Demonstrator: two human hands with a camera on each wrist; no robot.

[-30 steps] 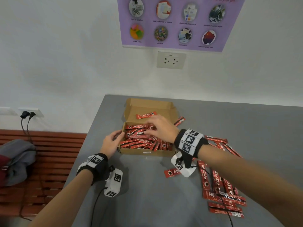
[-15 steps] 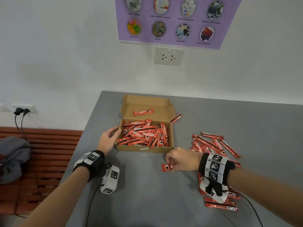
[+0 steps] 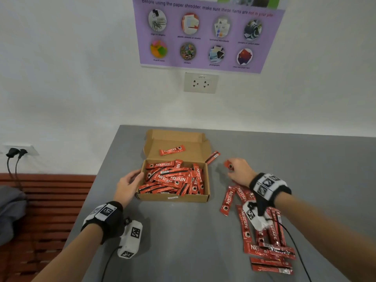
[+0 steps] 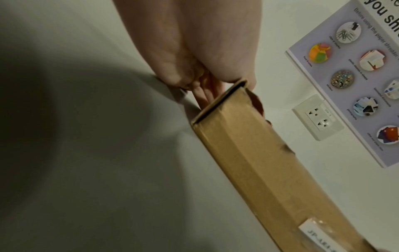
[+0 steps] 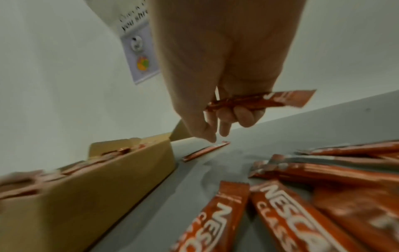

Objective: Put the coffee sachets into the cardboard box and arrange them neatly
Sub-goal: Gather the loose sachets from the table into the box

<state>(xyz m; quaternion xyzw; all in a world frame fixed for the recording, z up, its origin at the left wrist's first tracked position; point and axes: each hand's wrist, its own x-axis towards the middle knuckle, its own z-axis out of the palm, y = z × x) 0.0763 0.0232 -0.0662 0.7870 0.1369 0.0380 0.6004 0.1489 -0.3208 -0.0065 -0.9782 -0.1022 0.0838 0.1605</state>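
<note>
An open cardboard box (image 3: 173,197) on the grey table holds several red coffee sachets (image 3: 173,178) lying at mixed angles; one sachet (image 3: 172,150) rests on the raised lid. My left hand (image 3: 130,183) holds the box's left front corner (image 4: 218,102), thumb on top. My right hand (image 3: 237,169), to the right of the box, grips a sachet (image 5: 259,101) in its curled fingers, its end (image 3: 228,165) poking out. Thumb and forefinger (image 5: 207,134) reach down towards a single sachet (image 3: 212,157) lying beside the box's right flap. More sachets (image 3: 264,237) lie loose at the right.
A wall with a socket (image 3: 200,82) and a purple poster (image 3: 207,31) stands behind the table (image 3: 183,241). To the left, below the table edge, are a red slatted bench (image 3: 46,202), grey cloth and plugged cables (image 3: 14,159).
My right hand left the box, took a sachet from the table in front of it, then moved back and right, near the lone sachet. The left hand stayed on the box.
</note>
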